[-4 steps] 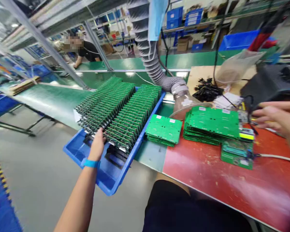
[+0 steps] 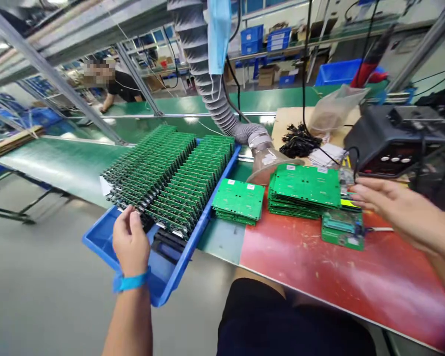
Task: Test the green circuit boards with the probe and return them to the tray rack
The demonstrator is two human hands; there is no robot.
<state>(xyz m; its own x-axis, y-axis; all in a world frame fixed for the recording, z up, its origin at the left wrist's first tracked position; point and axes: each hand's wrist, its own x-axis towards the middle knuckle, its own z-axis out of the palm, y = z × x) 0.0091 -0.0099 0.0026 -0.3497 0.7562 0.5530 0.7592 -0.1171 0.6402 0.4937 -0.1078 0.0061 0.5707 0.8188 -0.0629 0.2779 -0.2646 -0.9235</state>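
Two rows of upright green circuit boards (image 2: 193, 183) stand in a blue tray (image 2: 163, 282). My left hand (image 2: 131, 240), with a blue wristband, is at the front end of the left row, its fingers curled near the edge of the nearest board; whether they grip it is unclear. A small stack of green boards (image 2: 238, 200) lies right of the tray, and a larger stack (image 2: 304, 188) beside it. My right hand (image 2: 385, 200) hovers above the red mat, right of the larger stack, fingers extended, over a small board with a teal connector (image 2: 341, 227).
A grey duct with a clear hood (image 2: 269, 155) hangs behind the stacks. Black cables (image 2: 300, 141) and a black device with knobs (image 2: 396, 143) stand at the back right. A person in black (image 2: 124, 86) sits across the green bench.
My left hand has drawn back slightly from the boards toward me. My right hand has come further into view from the right, and the camera view has shifted right.
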